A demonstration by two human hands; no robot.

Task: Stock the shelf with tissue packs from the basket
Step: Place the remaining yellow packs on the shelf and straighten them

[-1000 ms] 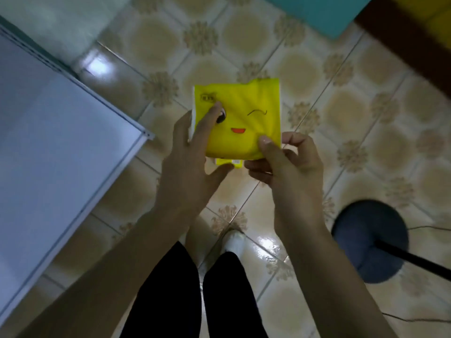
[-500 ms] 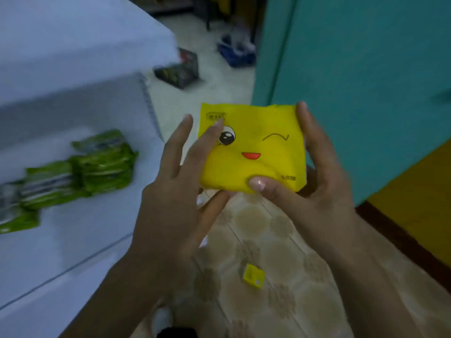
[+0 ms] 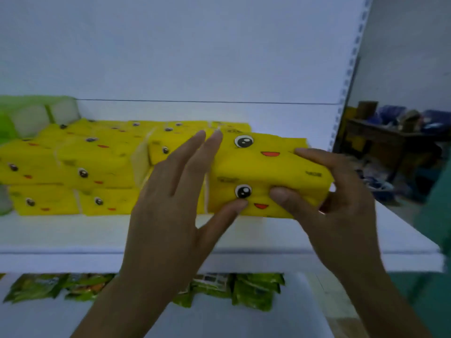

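A yellow tissue pack (image 3: 266, 164) with a winking cartoon face sits at the right end of the white shelf (image 3: 268, 237), apparently atop another yellow pack (image 3: 258, 203). My left hand (image 3: 175, 198) presses its left side with fingers spread and the thumb on the front. My right hand (image 3: 334, 198) grips its right end, thumb on the front face. Several more yellow tissue packs (image 3: 80, 167) are stacked in rows to the left on the same shelf. The basket is out of view.
Green packs (image 3: 24, 115) stand at the shelf's far left. Green snack packets (image 3: 253, 289) lie on the lower shelf. The perforated shelf upright (image 3: 346, 76) bounds the right side. Beyond it are a dark table with clutter (image 3: 390, 132) and a teal surface (image 3: 439, 211).
The view swung up from the floor to the shelf. Both hands carried the yellow pack from in front of me onto the right end of the row of packs.
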